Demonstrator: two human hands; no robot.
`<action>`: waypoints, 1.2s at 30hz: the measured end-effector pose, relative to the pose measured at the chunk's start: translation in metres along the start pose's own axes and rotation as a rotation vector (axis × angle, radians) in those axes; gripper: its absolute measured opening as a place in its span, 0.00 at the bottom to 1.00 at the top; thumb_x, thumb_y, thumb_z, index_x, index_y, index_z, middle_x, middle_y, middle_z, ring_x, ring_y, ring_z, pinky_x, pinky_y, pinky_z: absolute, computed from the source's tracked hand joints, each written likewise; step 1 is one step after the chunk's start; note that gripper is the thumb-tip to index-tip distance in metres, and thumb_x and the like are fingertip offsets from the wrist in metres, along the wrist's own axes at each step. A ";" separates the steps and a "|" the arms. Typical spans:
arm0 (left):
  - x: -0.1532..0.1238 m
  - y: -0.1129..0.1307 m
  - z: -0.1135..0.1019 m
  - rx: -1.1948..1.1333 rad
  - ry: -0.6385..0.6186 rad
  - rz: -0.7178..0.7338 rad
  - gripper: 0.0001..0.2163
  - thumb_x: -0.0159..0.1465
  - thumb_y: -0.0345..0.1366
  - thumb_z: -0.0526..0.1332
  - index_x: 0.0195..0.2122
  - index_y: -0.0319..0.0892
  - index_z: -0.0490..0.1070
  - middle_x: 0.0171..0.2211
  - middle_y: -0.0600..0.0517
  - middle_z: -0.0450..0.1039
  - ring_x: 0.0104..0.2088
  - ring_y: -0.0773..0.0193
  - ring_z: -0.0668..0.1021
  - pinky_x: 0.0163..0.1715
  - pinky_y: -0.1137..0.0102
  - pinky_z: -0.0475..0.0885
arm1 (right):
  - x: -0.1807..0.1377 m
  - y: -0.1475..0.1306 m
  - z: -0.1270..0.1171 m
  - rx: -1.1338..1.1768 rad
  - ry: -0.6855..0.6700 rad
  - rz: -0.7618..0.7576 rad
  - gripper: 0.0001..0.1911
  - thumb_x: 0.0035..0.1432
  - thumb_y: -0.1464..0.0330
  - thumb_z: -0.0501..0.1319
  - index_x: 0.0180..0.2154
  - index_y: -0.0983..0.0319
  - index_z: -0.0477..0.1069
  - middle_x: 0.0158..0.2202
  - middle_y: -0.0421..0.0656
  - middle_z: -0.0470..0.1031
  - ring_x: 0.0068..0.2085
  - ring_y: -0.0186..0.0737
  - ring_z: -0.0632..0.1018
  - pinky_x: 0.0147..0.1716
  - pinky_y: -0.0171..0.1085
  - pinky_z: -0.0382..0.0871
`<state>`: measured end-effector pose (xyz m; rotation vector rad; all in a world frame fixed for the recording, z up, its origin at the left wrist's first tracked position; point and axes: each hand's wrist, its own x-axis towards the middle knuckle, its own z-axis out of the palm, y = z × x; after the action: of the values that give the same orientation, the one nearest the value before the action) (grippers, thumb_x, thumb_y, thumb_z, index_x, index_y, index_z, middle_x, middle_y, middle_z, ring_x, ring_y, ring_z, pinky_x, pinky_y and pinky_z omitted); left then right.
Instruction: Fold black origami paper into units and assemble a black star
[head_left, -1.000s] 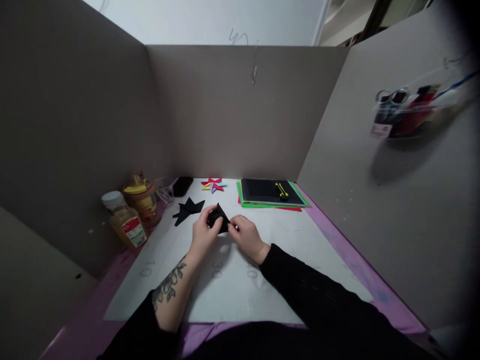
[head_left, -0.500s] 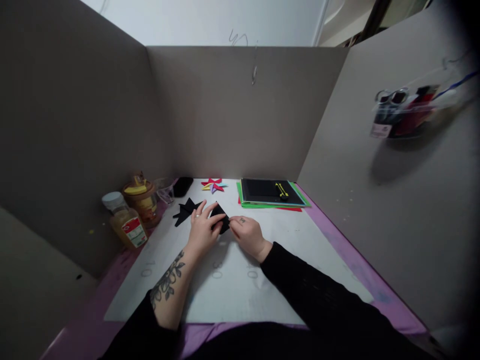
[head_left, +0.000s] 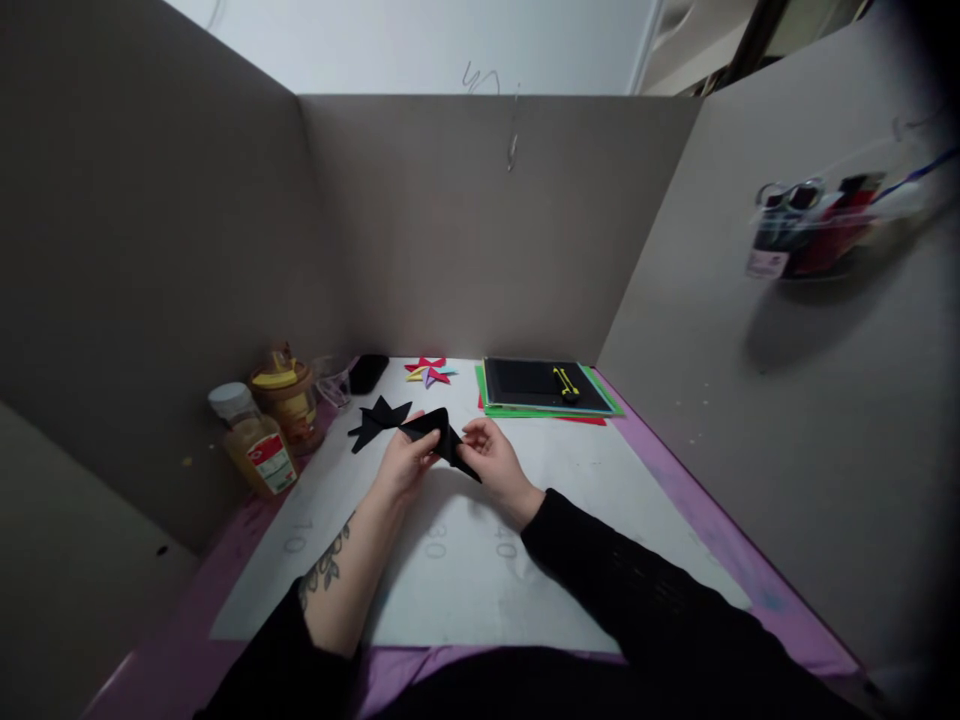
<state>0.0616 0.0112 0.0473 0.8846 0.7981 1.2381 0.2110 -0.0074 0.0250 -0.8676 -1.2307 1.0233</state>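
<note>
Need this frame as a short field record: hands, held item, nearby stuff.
left hand: grips black paper at its left end
right hand: grips the same paper at its right end
paper state: folded, lifted off the white mat
behind hands: black folded piece, coloured star, paper stack
left edge: two jars
</note>
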 end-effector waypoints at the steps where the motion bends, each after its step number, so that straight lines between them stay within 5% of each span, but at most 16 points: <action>1: -0.001 -0.001 0.001 -0.005 0.043 0.029 0.29 0.45 0.34 0.71 0.48 0.43 0.64 0.39 0.50 0.73 0.35 0.63 0.77 0.35 0.70 0.72 | -0.001 0.000 0.001 0.037 -0.015 0.027 0.16 0.45 0.68 0.64 0.38 0.58 0.64 0.25 0.34 0.67 0.27 0.34 0.71 0.29 0.34 0.65; 8: -0.003 -0.003 0.002 0.240 0.070 0.119 0.30 0.45 0.35 0.70 0.49 0.40 0.64 0.33 0.51 0.72 0.32 0.62 0.76 0.29 0.70 0.71 | 0.000 0.000 0.000 0.149 -0.056 0.154 0.13 0.48 0.61 0.66 0.33 0.62 0.71 0.24 0.37 0.69 0.24 0.32 0.68 0.24 0.32 0.61; 17: 0.000 -0.013 -0.002 0.277 -0.003 0.171 0.24 0.45 0.35 0.71 0.43 0.40 0.66 0.30 0.52 0.73 0.30 0.62 0.76 0.31 0.68 0.71 | 0.003 0.008 -0.006 0.431 -0.073 0.395 0.16 0.40 0.62 0.72 0.29 0.62 0.70 0.23 0.37 0.71 0.24 0.33 0.70 0.24 0.33 0.65; 36: -0.005 -0.009 0.001 0.273 -0.032 0.062 0.25 0.44 0.33 0.70 0.43 0.39 0.65 0.30 0.52 0.72 0.27 0.63 0.76 0.26 0.70 0.71 | 0.002 0.002 -0.006 0.446 -0.073 0.367 0.17 0.37 0.63 0.74 0.25 0.63 0.69 0.22 0.35 0.70 0.23 0.31 0.71 0.25 0.33 0.65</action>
<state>0.0652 0.0052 0.0400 1.1551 0.9343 1.1823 0.2164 -0.0049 0.0228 -0.7184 -0.8633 1.5647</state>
